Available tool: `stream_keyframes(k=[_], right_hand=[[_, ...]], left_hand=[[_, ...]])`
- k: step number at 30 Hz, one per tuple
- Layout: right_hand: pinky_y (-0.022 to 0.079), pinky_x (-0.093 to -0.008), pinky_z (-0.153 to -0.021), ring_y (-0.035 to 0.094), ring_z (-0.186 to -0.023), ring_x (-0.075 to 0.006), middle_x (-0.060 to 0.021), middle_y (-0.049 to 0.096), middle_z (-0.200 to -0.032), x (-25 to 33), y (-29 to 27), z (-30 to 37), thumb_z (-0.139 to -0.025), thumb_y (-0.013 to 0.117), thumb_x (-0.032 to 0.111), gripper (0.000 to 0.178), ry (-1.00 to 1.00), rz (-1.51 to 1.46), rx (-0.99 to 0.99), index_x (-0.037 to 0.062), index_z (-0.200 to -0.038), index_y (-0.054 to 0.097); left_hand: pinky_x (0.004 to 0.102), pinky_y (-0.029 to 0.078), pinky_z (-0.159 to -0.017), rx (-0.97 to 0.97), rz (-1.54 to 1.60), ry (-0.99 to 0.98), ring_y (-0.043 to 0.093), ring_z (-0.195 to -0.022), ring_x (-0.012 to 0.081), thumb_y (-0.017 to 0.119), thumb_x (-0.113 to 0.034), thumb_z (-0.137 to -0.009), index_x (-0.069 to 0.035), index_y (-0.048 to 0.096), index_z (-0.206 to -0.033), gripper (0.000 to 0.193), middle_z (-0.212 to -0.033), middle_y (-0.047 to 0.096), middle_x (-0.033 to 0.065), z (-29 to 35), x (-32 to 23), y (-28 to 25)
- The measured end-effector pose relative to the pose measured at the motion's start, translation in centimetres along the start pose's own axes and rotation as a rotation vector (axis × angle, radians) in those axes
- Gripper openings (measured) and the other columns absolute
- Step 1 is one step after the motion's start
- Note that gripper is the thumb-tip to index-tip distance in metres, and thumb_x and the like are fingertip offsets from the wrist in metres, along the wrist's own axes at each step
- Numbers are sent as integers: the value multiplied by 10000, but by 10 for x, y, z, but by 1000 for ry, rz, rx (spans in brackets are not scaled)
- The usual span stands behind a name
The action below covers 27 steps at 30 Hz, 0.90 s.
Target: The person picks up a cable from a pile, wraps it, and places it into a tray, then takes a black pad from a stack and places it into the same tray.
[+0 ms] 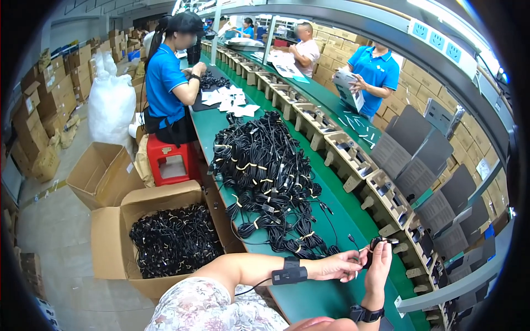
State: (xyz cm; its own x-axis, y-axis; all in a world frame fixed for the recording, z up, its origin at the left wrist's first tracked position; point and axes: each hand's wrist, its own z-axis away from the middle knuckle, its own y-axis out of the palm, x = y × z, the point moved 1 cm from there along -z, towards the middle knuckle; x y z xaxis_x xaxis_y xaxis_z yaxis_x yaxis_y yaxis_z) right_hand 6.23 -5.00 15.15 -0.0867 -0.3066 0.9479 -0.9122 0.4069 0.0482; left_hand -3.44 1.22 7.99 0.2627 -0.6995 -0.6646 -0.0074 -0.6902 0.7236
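Black Cable in Hand Beside a Tangled Heap

From where I stand, taking the person's hands as the centre of the clock and twelve as straight ahead, the right hand [380, 267] is raised over the worktop [295, 292] with its fingers gripping a small black cable bundle [376, 243], a plug end poking out toward two o'clock. The left hand [338, 266] comes in from nine o'clock, its fingertips drawn in against the bundle's lower side; I cannot tell whether they pinch anything there. A black strap device [290, 274] sits on the left wrist, a black watch [366, 314] on the right.

At ten o'clock a big heap of black cables [259, 165] spreads over the green surface, many coils bound with pale ties. Out at nine, beside the worktop, an open carton [107, 245] is full of more black cables [174, 240]. White packets [229, 102] lie at eleven, near a co-worker in a blue shirt [168, 80] sitting on a red stool [172, 163]. At one o'clock runs a row of cardboard trays [345, 151]. Toward twelve, across the line, another co-worker [378, 69] holds a box [349, 91].
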Motion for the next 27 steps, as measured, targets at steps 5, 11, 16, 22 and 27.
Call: stream_keyframes(k=[5,11,16,22,27], right_hand=[[382,-193,-524,462,-537,-87,-29,481,-668,13,2,-5,-936,456,213,174,45,100,-2,44,-923,494],[437,-244,-581,537,-603,-133,-75,548,-742,-1,0,-11,-886,510,123,134,-421,756,88,40,-985,546],[464,-300,-636,591,-713,-190,-142,605,-853,6,10,-5,-862,524,95,178,19,789,162,38,-1022,576],[476,-364,-712,594,-881,-300,-173,613,-928,-1,-3,-12,-858,519,109,189,137,1036,-2,56,-1025,589],[471,-361,-728,598,-826,-312,-159,620,-895,1,-36,-38,-844,553,131,200,-284,1190,-42,41,-1018,597]], left_hand=[[227,443,-548,-131,69,160,553,-662,107,522,-195,-900,-75,448,-1082,231,-827,534,32,-7,-20,-22],[239,464,-607,-130,-73,220,557,-693,112,492,-140,-908,-29,468,-1064,193,-817,534,26,-9,-16,-19],[233,461,-717,-202,-248,304,555,-832,118,483,-124,-910,-22,440,-1145,260,-907,537,51,-6,-16,-29],[218,442,-789,-299,-403,384,523,-953,120,504,-146,-906,-62,408,-1215,335,-1064,496,58,-15,-13,-26],[224,457,-754,-422,-516,369,542,-913,127,505,-153,-906,-48,395,-1211,341,-1025,489,57,-32,-12,-50]])
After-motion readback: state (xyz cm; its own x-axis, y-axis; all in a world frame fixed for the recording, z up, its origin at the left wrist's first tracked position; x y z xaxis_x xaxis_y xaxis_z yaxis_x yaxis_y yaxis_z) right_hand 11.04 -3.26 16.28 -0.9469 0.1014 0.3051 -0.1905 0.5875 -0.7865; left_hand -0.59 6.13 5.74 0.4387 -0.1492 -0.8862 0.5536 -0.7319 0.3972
